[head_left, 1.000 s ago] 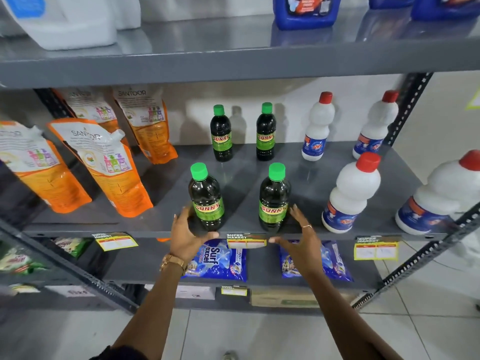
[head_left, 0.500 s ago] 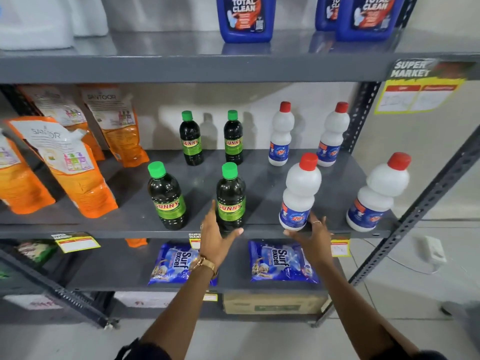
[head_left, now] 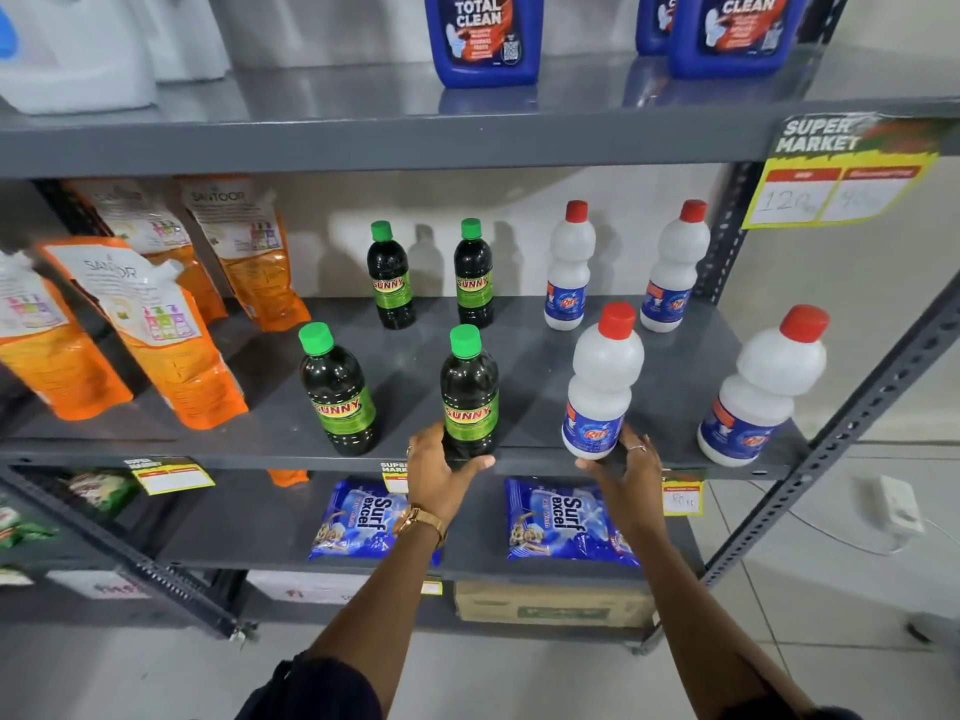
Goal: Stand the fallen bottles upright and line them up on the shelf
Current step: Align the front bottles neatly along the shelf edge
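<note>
From the head view I see my left hand (head_left: 441, 470) with its grip around the base of a dark green-capped bottle (head_left: 469, 394) at the shelf (head_left: 670, 376) front; my right hand (head_left: 626, 467) cups a white red-capped bottle (head_left: 600, 387). Orange pouches (head_left: 156, 335) crowd the left; six more bottles stand upright around.

Dark bottles (head_left: 469, 394) with green caps; white bottles (head_left: 600, 392) with red caps; grey shelf (head_left: 675, 366).

orange pouches (head_left: 171, 345) left | blue jugs (head_left: 483, 39) above | detergent packets (head_left: 569, 522) below | price tag (head_left: 839, 171)
</note>
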`<control>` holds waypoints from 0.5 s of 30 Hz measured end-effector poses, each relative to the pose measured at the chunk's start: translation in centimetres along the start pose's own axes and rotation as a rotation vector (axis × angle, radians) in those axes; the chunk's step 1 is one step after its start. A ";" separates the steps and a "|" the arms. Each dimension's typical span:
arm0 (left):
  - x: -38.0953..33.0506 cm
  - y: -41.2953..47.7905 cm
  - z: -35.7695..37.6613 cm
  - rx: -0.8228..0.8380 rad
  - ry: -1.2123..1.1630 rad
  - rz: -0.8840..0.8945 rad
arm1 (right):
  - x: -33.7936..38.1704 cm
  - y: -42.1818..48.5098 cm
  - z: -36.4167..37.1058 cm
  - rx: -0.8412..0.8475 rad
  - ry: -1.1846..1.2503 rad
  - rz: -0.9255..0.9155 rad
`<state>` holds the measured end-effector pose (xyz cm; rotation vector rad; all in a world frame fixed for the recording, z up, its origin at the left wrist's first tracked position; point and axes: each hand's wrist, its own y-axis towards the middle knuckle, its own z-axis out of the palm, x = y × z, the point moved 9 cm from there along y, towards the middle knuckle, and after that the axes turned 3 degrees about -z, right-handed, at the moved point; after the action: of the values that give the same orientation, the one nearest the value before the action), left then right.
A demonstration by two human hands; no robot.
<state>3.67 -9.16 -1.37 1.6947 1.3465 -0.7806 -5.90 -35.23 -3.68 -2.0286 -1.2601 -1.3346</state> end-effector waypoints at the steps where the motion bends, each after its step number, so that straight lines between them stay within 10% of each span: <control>1: 0.0 0.0 0.1 -0.002 0.005 0.001 | -0.8 0.2 0.2 0.011 -0.013 -0.001; 15: 0.0 0.4 0.1 0.026 0.115 -0.018 | 1.7 -0.1 -0.6 0.009 -0.068 0.048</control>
<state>4.02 -9.26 -1.30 1.7728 1.4371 -0.7234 -6.05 -34.81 -1.94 -2.1004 -1.2366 -1.2457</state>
